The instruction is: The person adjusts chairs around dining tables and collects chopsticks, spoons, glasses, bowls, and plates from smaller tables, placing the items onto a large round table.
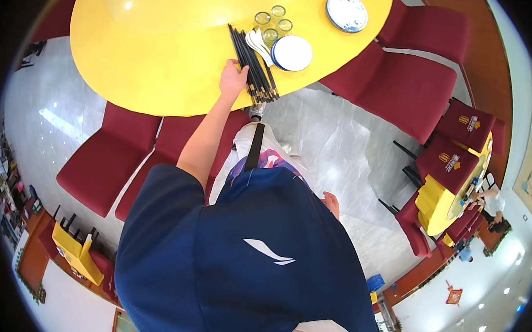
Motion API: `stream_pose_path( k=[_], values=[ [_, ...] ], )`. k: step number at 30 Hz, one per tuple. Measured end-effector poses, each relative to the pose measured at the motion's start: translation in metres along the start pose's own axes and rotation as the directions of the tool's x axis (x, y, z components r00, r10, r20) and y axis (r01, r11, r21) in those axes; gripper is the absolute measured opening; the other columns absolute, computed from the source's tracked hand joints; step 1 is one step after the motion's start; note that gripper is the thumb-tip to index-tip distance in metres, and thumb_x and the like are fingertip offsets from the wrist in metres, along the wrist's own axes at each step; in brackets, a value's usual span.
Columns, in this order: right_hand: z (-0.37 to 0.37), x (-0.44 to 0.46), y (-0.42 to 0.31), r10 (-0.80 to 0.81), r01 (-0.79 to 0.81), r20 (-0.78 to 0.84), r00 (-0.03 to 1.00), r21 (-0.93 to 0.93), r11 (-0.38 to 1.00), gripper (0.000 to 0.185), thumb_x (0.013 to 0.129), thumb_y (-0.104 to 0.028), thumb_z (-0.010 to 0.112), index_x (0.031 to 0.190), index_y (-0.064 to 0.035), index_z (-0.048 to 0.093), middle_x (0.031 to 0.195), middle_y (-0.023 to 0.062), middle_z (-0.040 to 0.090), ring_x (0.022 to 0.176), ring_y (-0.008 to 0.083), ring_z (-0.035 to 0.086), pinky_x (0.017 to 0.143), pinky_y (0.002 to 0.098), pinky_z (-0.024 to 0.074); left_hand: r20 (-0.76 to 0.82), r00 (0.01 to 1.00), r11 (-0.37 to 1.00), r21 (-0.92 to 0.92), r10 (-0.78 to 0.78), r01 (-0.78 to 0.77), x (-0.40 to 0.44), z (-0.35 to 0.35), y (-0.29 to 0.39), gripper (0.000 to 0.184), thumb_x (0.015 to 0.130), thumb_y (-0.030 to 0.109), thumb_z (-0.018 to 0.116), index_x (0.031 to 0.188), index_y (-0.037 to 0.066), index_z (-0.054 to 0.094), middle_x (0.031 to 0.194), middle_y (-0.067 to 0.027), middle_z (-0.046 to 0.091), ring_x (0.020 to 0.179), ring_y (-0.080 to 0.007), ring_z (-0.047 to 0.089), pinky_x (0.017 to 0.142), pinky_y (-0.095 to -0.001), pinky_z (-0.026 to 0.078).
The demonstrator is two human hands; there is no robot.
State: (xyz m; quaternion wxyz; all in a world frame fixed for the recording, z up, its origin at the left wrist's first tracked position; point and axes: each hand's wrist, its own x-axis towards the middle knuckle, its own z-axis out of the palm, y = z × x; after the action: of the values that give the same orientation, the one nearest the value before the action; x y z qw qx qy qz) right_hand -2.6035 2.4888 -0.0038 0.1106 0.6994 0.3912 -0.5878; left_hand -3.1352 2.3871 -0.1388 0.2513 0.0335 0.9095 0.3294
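Our left hand [234, 77] reaches over the yellow table [164, 60], between eleven and twelve o'clock from the middle of the view, with its fingertips against the left side of a bundle of black chopsticks [256, 72]; we cannot tell whether it has closed on any of them. Our right hand [331, 203] hangs at about four o'clock beside the dark blue shirt [233, 242], well apart from the table, its fingers loosely bent; it is partly hidden, so we cannot tell if it holds anything. The chopsticks lie just left of twelve o'clock, slanting, with their gold-marked ends at the table's near edge. Against the upper part of the bundle, on its right side, we see white spoons [258, 42]. Out from the chopsticks, a stack of plates [291, 53] with a blue rim sits between two and three o'clock, and four clear glasses [270, 35] stand in a cluster at one o'clock. Farther off, at one o'clock in the view, rests a patterned plate stack [346, 13]. Maroon chairs [393, 97] fill two o'clock, and more maroon seats [106, 174] stand near nine. At three o'clock, a person in a white top [493, 201] is beside another yellow-draped table [433, 204].
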Motion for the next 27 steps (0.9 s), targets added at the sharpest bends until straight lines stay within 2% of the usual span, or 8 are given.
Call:
stream_pose_path(
  k=[7,11,15,18,19,22,24,27],
  values=[
    [-0.005,0.000,0.066,-0.037,0.047,-0.077,0.996,0.123,0.991,0.032,0.095,-0.029,0.051,0.121,-0.0096,0.052,0.090,0.0110,0.067,0.067,0.0144,0.061,0.055,0.0268,0.0440,-0.177,0.982,0.970,0.240,0.071,-0.027,-0.025,-0.009,0.022,0.045,0.082,0.033,0.061,0.118,0.007,0.053,0.096,-0.0158,0.067,0.094,-0.0339,0.064,0.083,-0.0442,0.049],
    [-0.002,-0.015,0.136,-0.075,0.115,-0.116,0.990,0.388,0.914,0.033,0.095,-0.031,0.049,0.120,-0.0097,0.052,0.089,0.0106,0.067,0.066,0.0137,0.061,0.055,0.0262,0.0438,-0.124,0.921,0.922,0.175,0.368,-0.345,-0.077,0.002,0.049,0.038,0.081,0.025,0.056,0.115,0.007,0.053,0.098,-0.0161,0.064,0.094,-0.0350,0.061,0.080,-0.0467,0.049],
    [0.019,-0.043,0.249,0.005,0.120,-0.202,0.979,0.600,0.791,0.033,0.095,-0.032,0.048,0.119,-0.0095,0.052,0.088,0.0106,0.068,0.065,0.0139,0.061,0.054,0.0263,0.0438,0.201,0.727,0.741,0.005,0.657,-0.672,-0.156,0.047,0.069,0.031,0.083,0.023,0.057,0.108,0.006,0.056,0.083,-0.0209,0.065,0.080,-0.0389,0.064,0.072,-0.0477,0.049],
    [0.047,-0.067,0.352,0.105,0.151,-0.276,0.956,0.763,0.628,0.034,0.094,-0.032,0.049,0.118,-0.0096,0.053,0.087,0.0106,0.067,0.061,0.0144,0.061,0.053,0.0269,0.0441,0.435,0.449,0.569,-0.196,0.781,-0.799,-0.241,0.107,0.066,0.023,0.083,0.013,0.056,0.105,0.004,0.059,0.077,-0.0142,0.064,0.072,-0.0287,0.064,0.069,-0.0399,0.050],
    [0.060,-0.074,0.386,0.134,0.139,-0.273,0.953,0.784,0.605,0.034,0.094,-0.033,0.049,0.118,-0.0094,0.054,0.087,0.0107,0.067,0.060,0.0145,0.060,0.053,0.0272,0.0441,0.513,0.345,0.551,-0.328,0.786,-0.767,-0.254,0.141,0.051,0.022,0.082,0.008,0.056,0.104,0.002,0.059,0.075,-0.0095,0.063,0.066,-0.0188,0.062,0.064,-0.0331,0.049],
    [0.090,-0.085,0.468,0.229,0.219,-0.338,0.913,0.878,0.425,0.033,0.093,-0.031,0.051,0.115,-0.0084,0.056,0.087,0.0110,0.067,0.060,0.0143,0.060,0.052,0.0274,0.0450,0.802,0.232,0.795,-0.419,0.550,-0.439,-0.360,0.204,0.033,0.012,0.091,0.009,0.051,0.099,0.003,0.058,0.069,-0.0048,0.058,0.054,-0.0107,0.052,0.046,-0.0253,0.041],
    [0.107,-0.098,0.513,0.276,0.260,-0.368,0.888,0.897,0.358,0.033,0.093,-0.033,0.052,0.114,-0.0086,0.057,0.088,0.0101,0.067,0.062,0.0144,0.061,0.052,0.0278,0.0458,0.932,0.217,0.940,-0.238,0.292,-0.244,-0.437,0.232,0.013,0.018,0.092,0.013,0.053,0.107,0.002,0.056,0.076,-0.0093,0.062,0.057,-0.0146,0.057,0.051,-0.0283,0.049],
    [0.114,-0.133,0.563,0.348,0.346,-0.383,0.856,0.924,0.164,0.033,0.093,-0.033,0.052,0.115,-0.0085,0.057,0.090,0.0095,0.067,0.064,0.0147,0.061,0.054,0.0273,0.0466,0.995,0.033,0.963,-0.080,0.091,-0.256,-0.552,0.251,-0.028,0.024,0.093,0.017,0.052,0.112,0.004,0.055,0.080,-0.0106,0.063,0.065,-0.0169,0.061,0.058,-0.0301,0.053]
  ],
)
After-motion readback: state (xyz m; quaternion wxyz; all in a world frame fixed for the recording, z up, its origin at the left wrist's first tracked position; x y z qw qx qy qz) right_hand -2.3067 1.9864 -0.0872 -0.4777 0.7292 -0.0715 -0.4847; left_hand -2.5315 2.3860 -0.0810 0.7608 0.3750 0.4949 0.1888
